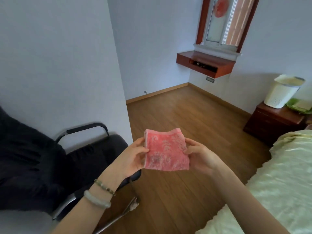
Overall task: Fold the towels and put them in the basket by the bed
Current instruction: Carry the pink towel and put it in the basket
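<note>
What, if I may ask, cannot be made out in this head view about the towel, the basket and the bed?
All in the head view:
- pink towel: back and number of layers, hidden by its own front face; left hand and right hand pinch its sides.
- basket: contents, hidden by its own wall.
- bed: most of it, cut off by the right and bottom edges.
- wall shelf: items in its slot, too small.

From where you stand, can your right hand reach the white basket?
Probably not yet. Right hand and left hand both pinch the pink towel, and the basket stands far off on the nightstand; bare floor leaves the path free.
</note>
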`<state>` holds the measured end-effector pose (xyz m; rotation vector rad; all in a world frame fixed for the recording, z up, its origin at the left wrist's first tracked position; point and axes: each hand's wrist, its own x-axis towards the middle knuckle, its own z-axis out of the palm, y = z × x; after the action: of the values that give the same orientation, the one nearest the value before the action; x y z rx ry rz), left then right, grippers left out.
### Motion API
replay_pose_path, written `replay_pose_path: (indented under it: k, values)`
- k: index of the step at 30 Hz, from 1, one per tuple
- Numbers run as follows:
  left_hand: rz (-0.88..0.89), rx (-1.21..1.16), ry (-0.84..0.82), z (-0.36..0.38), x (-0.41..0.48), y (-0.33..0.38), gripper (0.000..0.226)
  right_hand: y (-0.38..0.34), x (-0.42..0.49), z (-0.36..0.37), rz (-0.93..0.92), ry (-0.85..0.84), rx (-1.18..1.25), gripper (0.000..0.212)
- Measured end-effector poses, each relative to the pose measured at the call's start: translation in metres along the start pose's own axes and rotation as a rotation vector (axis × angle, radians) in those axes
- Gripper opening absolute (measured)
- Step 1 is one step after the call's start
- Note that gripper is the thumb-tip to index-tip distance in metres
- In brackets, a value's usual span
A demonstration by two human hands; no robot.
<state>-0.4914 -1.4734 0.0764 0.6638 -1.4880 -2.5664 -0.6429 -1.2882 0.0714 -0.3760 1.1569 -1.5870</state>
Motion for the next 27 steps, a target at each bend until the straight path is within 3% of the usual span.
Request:
replay_pose_path:
  k: [10,27]
  values:
    - [-0.118,0.084,-0.195,0.016,0.171,0.037,0.040,-0.067,0.070,-0.083,-0.082,0.189,0.075,0.060]
    - [-0.223,0.105,-0.370,0.151,0.512,0.121,0.044,-0.266,0.205,-0.304,-0.223,0.390,0.129,0.061]
